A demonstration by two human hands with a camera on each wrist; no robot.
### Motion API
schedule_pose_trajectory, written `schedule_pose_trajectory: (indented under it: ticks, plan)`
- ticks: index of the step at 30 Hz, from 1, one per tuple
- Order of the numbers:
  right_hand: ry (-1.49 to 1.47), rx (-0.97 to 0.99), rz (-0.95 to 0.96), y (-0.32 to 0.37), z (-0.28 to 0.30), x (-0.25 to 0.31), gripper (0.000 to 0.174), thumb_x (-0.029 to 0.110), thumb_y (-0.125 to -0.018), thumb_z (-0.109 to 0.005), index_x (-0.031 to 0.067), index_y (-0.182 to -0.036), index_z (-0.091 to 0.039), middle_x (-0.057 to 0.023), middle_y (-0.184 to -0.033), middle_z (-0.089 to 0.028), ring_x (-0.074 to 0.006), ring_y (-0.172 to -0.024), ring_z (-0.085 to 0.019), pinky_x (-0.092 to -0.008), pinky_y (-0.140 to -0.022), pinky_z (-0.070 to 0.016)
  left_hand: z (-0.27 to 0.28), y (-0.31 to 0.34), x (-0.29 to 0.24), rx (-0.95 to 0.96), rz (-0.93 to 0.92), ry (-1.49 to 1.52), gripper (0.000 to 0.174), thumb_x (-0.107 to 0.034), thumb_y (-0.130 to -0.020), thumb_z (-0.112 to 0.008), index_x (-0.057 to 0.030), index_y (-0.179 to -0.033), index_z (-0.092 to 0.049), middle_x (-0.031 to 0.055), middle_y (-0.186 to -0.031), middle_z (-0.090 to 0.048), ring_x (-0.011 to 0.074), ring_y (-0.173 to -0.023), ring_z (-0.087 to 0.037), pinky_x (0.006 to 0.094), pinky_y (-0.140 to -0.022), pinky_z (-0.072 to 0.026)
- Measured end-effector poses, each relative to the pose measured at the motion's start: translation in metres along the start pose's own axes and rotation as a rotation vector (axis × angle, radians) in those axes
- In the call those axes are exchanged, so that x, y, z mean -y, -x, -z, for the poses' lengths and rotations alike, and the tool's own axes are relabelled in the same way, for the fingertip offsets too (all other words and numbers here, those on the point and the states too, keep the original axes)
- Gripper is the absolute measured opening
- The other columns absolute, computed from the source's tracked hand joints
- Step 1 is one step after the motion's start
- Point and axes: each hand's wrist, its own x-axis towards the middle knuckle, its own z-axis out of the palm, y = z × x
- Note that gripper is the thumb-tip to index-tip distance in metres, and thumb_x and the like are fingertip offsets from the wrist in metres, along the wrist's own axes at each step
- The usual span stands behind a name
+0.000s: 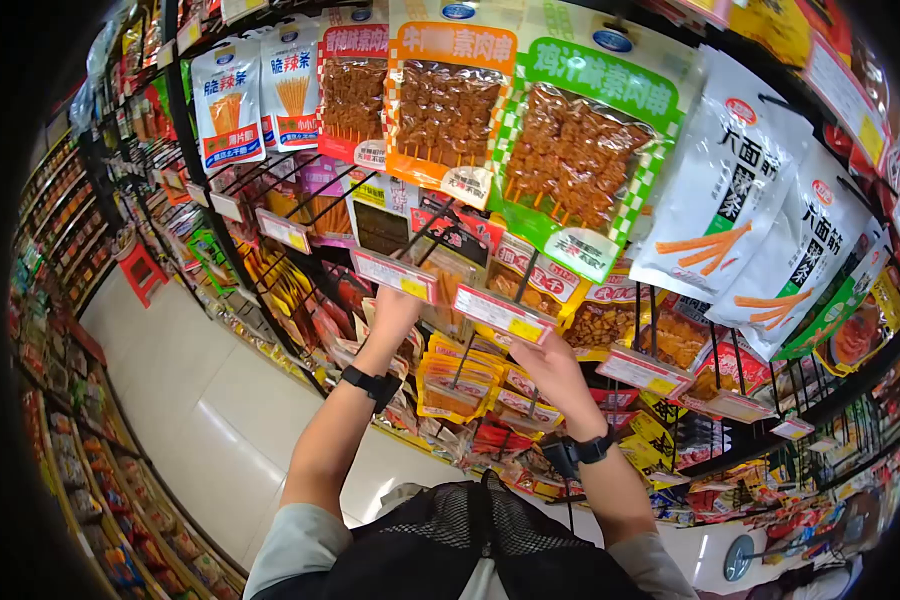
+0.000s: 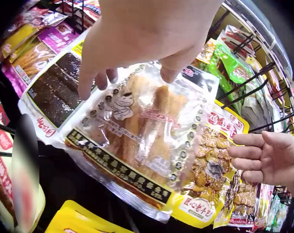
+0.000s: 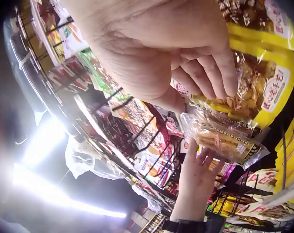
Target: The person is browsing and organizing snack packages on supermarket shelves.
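In the left wrist view my left hand is over the upper end of a clear packet of brown snack sticks, fingers and thumb spread apart against it. The right wrist view shows the same hand from the other side, fingers fairly straight at the packet's edge. My right hand is beside a yellow-edged snack bag, its fingers extended. Close up in the right wrist view, the fingers of that right hand overlap the yellow bag. Price tags partly cover both hands in the head view.
Large snack bags, including a green one and silver ones, hang above the hands. Price tags stick out on hooks. More yellow packets hang lower. A tiled aisle and red stool are at left.
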Motion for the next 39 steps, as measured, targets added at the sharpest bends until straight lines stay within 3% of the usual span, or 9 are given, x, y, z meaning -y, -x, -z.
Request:
schedule_pose_trajectory:
  ticks: [8,11,12,15,21,27,30,32,39]
  plan:
    - [0.054,-0.179,-0.027,-0.057,-0.067,-0.040,0.052,0.017,-0.092,-0.069,0.0018,-0.135,-0.045,-0.0127,-0.122,-0.061,-0.0196,-0.112,-0.058,-0.0327,-0.094,-0.0473,0.015,-0.028,0.089,0.097,-0.060,0.152,0.046,-0.006,-0.082,-0.068,-0.0002,-0.125,-0.052,0.0146,-0.111,-0.064,0.0217,-0.105,-0.062,0.0321,-0.093,-0.0482]
    - [0.124,-0.274,-0.030,-0.054,-0.079,-0.033,0.040,0.018,-0.093,-0.067,0.0023,-0.125,-0.049,-0.0114,-0.113,-0.061,-0.0202,-0.105,-0.059,-0.0338,-0.090,-0.0484,0.038,-0.020,0.028,0.173,-0.017,-0.098,0.045,-0.005,-0.079,-0.069,-0.0017,-0.122,-0.055,0.0161,-0.109,-0.064,0.0238,-0.104,-0.062,0.0329,-0.089,-0.0491]
    - [0.158,-0.324,-0.042,-0.052,-0.087,-0.026,0.030,0.015,-0.092,-0.067,0.0022,-0.114,-0.051,-0.0120,-0.109,-0.060,-0.0204,-0.100,-0.060,-0.0341,-0.088,-0.0486,0.038,-0.022,0.034,0.169,-0.105,-0.153,0.037,-0.015,-0.087,-0.074,-0.0013,-0.115,-0.055,0.0049,-0.097,-0.056,0.0136,-0.089,-0.053,0.0275,-0.080,-0.0455]
    - [0.390,-0.320,-0.042,-0.049,-0.090,-0.035,0.027,0.010,-0.089,-0.067,0.0010,-0.110,-0.053,-0.0154,-0.108,-0.059,-0.0269,-0.100,-0.061,-0.0358,-0.088,-0.0484,0.038,-0.020,0.044,0.236,0.031,0.037,0.032,-0.015,-0.085,-0.075,-0.0021,-0.109,-0.059,0.0059,-0.095,-0.058,0.0153,-0.086,-0.056,0.0284,-0.078,-0.0468]
    - [0.466,-0.384,-0.009,-0.054,-0.087,-0.059,0.037,0.004,-0.082,-0.066,0.0009,-0.118,-0.058,-0.0203,-0.108,-0.061,-0.0370,-0.101,-0.059,-0.0403,-0.091,-0.0470,0.043,-0.026,0.029,0.160,-0.260,-0.108,0.019,-0.015,-0.085,-0.071,-0.0022,-0.098,-0.065,0.0177,-0.115,-0.059,0.0299,-0.103,-0.061,0.0335,-0.088,-0.0480]
    - [0.340,-0.349,0.016,-0.053,-0.096,-0.041,0.028,0.009,-0.087,-0.066,-0.0016,-0.112,-0.062,-0.0159,-0.107,-0.066,-0.0299,-0.104,-0.062,-0.0382,-0.092,-0.0466,0.049,-0.021,0.042,0.332,-0.147,0.103,0.015,-0.012,-0.090,-0.066,0.0001,-0.098,-0.062,0.0119,-0.108,-0.058,0.0251,-0.094,-0.060,0.0315,-0.084,-0.0471]
    - [0.253,-0.309,0.019,-0.048,-0.099,-0.032,0.026,0.013,-0.095,-0.065,-0.0023,-0.116,-0.063,-0.0058,-0.113,-0.069,-0.0125,-0.100,-0.063,-0.0293,-0.088,-0.0489,0.053,-0.006,0.032,0.327,-0.039,0.227,0.012,-0.010,-0.093,-0.063,0.0007,-0.096,-0.059,0.0073,-0.102,-0.057,0.0182,-0.090,-0.058,0.0288,-0.081,-0.0464]
    - [0.177,-0.310,0.020,-0.046,-0.103,-0.032,0.026,0.016,-0.096,-0.064,-0.0020,-0.115,-0.064,-0.0047,-0.112,-0.068,-0.0118,-0.100,-0.062,-0.0286,-0.089,-0.0478,0.054,0.001,0.027,0.234,-0.225,0.120,0.010,-0.009,-0.095,-0.061,0.0003,-0.094,-0.058,0.0046,-0.099,-0.055,0.0132,-0.088,-0.056,0.0266,-0.079,-0.0454]
    - [0.078,-0.376,0.040,-0.015,-0.129,-0.012,0.025,0.019,-0.099,-0.060,-0.0020,-0.111,-0.062,-0.0056,-0.104,-0.062,-0.0094,-0.092,-0.055,-0.0268,-0.081,-0.0462,0.082,0.043,-0.011,0.342,0.076,0.340,0.011,-0.010,-0.098,-0.059,-0.0028,-0.092,-0.054,-0.0003,-0.093,-0.049,0.0070,-0.081,-0.048,0.0222,-0.073,-0.0404]
